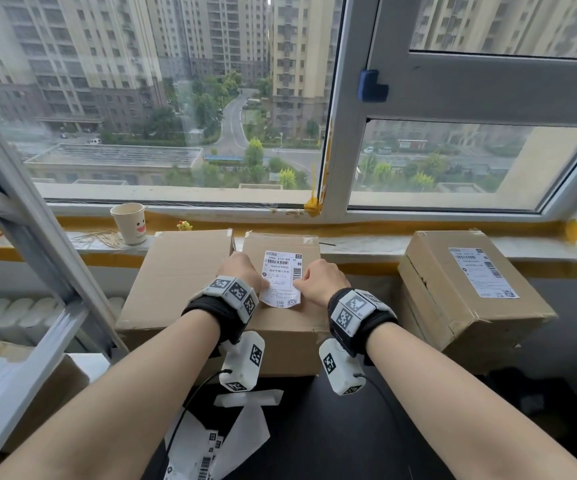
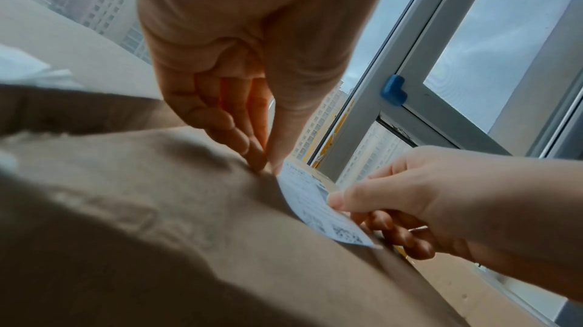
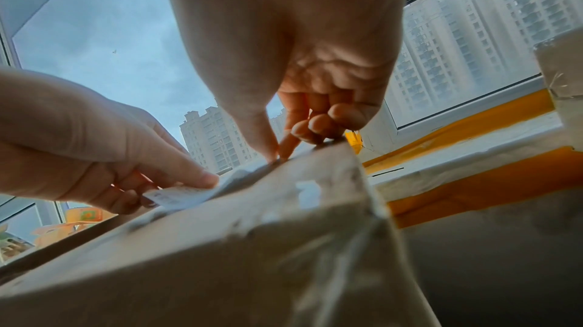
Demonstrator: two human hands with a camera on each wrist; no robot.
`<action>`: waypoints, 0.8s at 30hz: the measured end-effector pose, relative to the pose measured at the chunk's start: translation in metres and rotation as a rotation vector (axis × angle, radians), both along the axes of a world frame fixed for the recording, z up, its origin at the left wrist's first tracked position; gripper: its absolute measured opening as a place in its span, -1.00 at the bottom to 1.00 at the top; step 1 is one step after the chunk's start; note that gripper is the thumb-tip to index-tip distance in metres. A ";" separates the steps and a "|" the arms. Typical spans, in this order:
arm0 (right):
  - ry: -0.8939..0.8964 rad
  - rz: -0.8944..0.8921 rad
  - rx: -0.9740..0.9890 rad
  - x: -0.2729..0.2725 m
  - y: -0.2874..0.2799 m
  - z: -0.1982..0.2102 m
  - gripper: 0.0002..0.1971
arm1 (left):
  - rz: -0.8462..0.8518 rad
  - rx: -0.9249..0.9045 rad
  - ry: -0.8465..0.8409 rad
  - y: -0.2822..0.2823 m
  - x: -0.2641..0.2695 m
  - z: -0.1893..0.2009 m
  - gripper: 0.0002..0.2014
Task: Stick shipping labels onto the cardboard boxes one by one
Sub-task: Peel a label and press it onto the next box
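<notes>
1. Your left hand (image 1: 242, 270) pinches the left edge of the shipping label (image 1: 281, 277) between thumb and fingertips, right at the top face of the middle box (image 1: 281, 327).
2. Your right hand (image 1: 321, 278) grips the label's right edge, thumb on top and fingers curled beneath — in the left wrist view that side and the near corner stand lifted off the cardboard.
3. The label sits about mid-width on the middle box, its far end down on the cardboard and its near end curling short of the box's front edge.
4. An unlabelled box (image 1: 176, 278) lies just beside the middle box on the left, with only a thin gap between their tops.
5. To the right, a labelled box (image 1: 467, 296) stands well apart — dark worktop (image 1: 366, 438) shows in front of it.
6. Both box backs meet the windowsill (image 1: 359, 247), where a paper cup (image 1: 130, 223) stands to the left.
7. Loose backing paper (image 1: 245, 427) lies on the worktop under your left forearm.
</notes>
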State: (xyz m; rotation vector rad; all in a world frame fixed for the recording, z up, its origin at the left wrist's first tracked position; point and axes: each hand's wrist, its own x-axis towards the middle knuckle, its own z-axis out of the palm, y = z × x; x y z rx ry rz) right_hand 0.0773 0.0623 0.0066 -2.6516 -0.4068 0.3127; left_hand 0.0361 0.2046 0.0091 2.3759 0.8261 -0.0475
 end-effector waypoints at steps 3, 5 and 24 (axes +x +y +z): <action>-0.014 0.003 -0.006 0.002 -0.003 0.000 -0.79 | -0.036 0.039 0.013 0.000 0.000 0.001 -0.66; -0.039 0.007 -0.004 0.003 -0.007 0.000 -0.78 | -0.082 0.089 0.034 0.000 -0.001 0.002 -0.63; 0.113 0.535 -0.445 0.051 0.014 0.012 -0.36 | -0.722 0.354 0.338 0.026 0.018 0.012 -0.10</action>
